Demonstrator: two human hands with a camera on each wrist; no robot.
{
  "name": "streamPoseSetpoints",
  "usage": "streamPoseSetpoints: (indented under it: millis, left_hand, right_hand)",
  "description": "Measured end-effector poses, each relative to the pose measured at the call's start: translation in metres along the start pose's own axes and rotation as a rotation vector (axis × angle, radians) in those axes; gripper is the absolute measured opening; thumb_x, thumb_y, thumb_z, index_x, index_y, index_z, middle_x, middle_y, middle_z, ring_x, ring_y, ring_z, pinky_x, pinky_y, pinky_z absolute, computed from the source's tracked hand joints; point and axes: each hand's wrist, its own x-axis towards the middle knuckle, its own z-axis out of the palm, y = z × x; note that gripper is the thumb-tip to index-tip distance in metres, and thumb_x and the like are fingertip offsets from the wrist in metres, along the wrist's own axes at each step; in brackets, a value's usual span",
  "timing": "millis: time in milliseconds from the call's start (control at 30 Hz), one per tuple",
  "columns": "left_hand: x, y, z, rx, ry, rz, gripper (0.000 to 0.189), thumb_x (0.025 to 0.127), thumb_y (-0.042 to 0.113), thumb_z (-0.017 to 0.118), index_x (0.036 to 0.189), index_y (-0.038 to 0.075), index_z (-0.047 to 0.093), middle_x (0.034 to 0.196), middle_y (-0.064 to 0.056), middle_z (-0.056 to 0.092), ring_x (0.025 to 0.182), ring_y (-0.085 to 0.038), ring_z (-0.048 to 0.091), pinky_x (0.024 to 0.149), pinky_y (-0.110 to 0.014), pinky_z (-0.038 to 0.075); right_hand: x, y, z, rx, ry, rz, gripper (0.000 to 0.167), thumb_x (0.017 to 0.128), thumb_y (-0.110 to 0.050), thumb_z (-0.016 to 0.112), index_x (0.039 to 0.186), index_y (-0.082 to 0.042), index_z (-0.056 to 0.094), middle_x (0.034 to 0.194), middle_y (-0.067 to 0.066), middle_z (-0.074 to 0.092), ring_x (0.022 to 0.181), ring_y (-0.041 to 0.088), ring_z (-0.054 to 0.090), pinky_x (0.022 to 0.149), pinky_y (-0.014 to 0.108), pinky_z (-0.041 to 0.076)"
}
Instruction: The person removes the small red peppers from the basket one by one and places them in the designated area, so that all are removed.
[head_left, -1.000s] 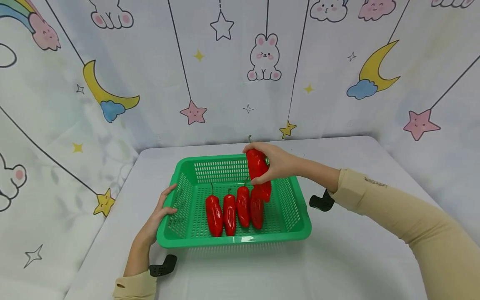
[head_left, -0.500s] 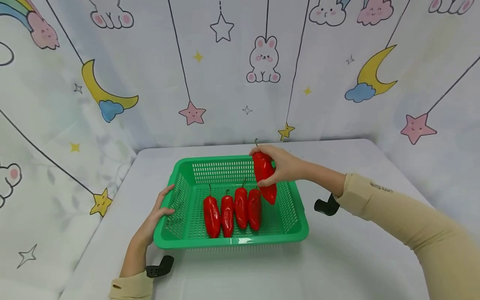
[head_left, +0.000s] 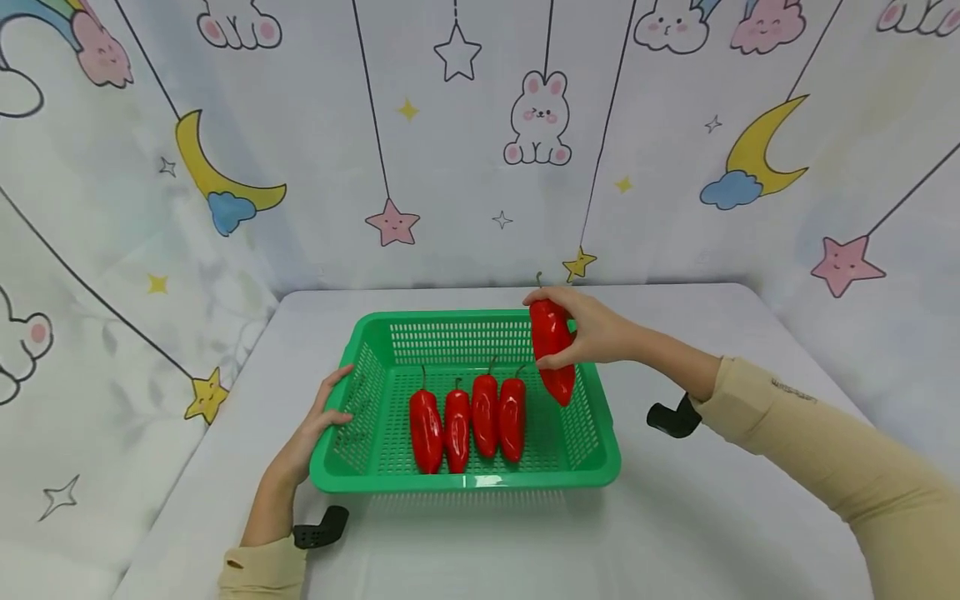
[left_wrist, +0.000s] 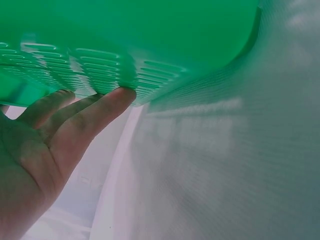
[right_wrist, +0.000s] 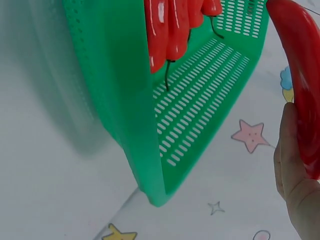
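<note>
My right hand (head_left: 592, 329) grips a large glossy red chili pepper (head_left: 555, 346), stem up, over the right side of a green plastic basket (head_left: 465, 482). Thumb and fingers lie along the pepper's sides; the right wrist view shows this pepper (right_wrist: 305, 75) at its right edge. On the basket floor several more red peppers (head_left: 426, 429) lie side by side, stems toward the back. At the basket's left end my left hand (head_left: 311, 429) holds the rim, its thumb over the edge. From the left wrist, the fingers (left_wrist: 100, 112) press against the slotted outer wall.
A white-covered table (head_left: 697, 500) bears the basket. Behind it and at both sides hangs a white cloth (head_left: 465, 150) printed with moons, stars and rabbits. Black wrist cameras (head_left: 673, 417) sit at both cuffs.
My right hand has carried its pepper rightward, away from the row in the basket. The left hand keeps its hold on the rim, and the other peppers lie as before.
</note>
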Motion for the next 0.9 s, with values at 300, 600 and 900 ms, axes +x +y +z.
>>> streamPoseSetpoints:
  millis: [300, 600, 900]
  left_hand:
    - [0.002, 0.000, 0.001, 0.012, 0.004, -0.007, 0.070, 0.084, 0.014, 0.037, 0.147, 0.026, 0.009, 0.149, -0.010, -0.001, 0.125, -0.036, 0.018, 0.088, -0.043, 0.030]
    - [0.001, 0.001, 0.001, 0.002, 0.005, -0.015, 0.070, 0.083, 0.013, 0.038, 0.147, 0.026, 0.009, 0.149, -0.011, -0.001, 0.124, -0.036, 0.019, 0.086, -0.042, 0.032]
    - [0.000, 0.001, 0.001, 0.001, 0.009, -0.011, 0.071, 0.084, 0.013, 0.038, 0.147, 0.025, 0.009, 0.149, -0.010, -0.002, 0.124, -0.036, 0.019, 0.087, -0.042, 0.031]
  right_hand:
    - [-0.010, 0.007, -0.008, 0.033, 0.020, 0.022, 0.071, 0.069, -0.014, 0.078, 0.129, -0.008, 0.041, 0.121, 0.010, 0.047, 0.106, 0.028, 0.047, 0.069, 0.035, 0.051]
    - [-0.023, 0.013, -0.018, 0.016, 0.046, 0.048, 0.076, 0.068, -0.014, 0.078, 0.133, -0.007, 0.039, 0.122, 0.012, 0.047, 0.106, 0.031, 0.048, 0.069, 0.038, 0.051]
    - [-0.031, 0.016, -0.024, 0.005, 0.054, 0.074, 0.081, 0.066, -0.013, 0.080, 0.135, -0.010, 0.038, 0.124, 0.013, 0.045, 0.108, 0.032, 0.047, 0.069, 0.039, 0.051]
